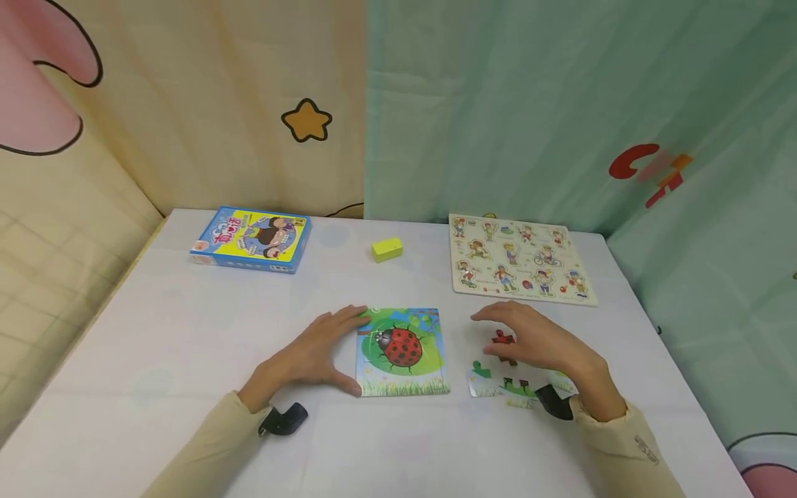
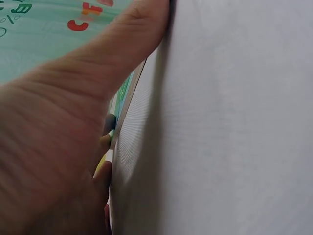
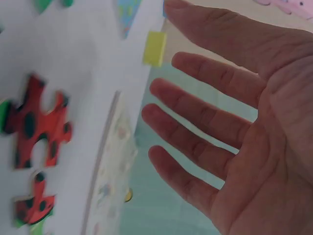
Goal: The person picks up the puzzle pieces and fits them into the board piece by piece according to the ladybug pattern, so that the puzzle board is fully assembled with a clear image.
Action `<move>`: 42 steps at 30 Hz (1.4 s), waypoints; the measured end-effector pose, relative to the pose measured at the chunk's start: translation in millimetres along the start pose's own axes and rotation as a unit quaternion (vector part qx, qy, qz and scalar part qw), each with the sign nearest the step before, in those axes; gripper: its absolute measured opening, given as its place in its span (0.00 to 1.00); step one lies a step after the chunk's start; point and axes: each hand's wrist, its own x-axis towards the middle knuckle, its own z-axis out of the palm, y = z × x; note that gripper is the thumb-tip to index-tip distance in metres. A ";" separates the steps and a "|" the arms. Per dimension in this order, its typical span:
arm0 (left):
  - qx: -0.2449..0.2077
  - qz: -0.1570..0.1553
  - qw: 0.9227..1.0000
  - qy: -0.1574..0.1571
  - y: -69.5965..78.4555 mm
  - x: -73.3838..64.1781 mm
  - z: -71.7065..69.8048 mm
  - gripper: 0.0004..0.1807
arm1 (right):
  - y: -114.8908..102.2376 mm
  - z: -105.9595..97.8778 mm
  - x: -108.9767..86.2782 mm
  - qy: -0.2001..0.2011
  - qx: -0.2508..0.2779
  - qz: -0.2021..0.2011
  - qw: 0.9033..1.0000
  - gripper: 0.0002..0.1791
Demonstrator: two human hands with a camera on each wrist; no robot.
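A square ladybug picture board (image 1: 405, 384) lies flat on the white table. My left hand (image 1: 311, 351) rests at its left side, fingertips on the upper left corner and thumb by the lower left one. In the left wrist view, the left hand (image 2: 63, 122) hides most of the board. Over to the right, my right hand (image 1: 540, 340) hovers with fingers spread and nothing in them. Beneath it lie loose jigsaw pieces, among them a red spotted piece (image 3: 36, 127), a smaller red piece (image 3: 35, 204) and a green piece (image 1: 481, 370). Some are partly hidden.
A blue and yellow box (image 1: 252, 238) lies at the back left. Behind the board stands a small yellow block (image 1: 387, 250). At the back right is a wooden puzzle board (image 1: 523, 259) with figures. Curtains (image 1: 548, 104) hang beyond the table's far edge.
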 end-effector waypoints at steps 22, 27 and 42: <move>0.030 0.006 0.999 -0.014 -5.2 0.6 4.3 0.64 | 37.2 12.3 -9.5 -0.079 0.064 0.077 0.992 0.37; 0.031 0.004 0.999 -0.015 -3.8 0.6 3.3 0.64 | 37.5 12.6 -8.0 -0.070 0.050 0.073 0.994 0.32; 0.030 -0.001 0.999 -0.023 -2.9 -0.8 3.8 0.63 | 40.8 12.4 -6.5 -0.067 0.063 0.065 0.994 0.27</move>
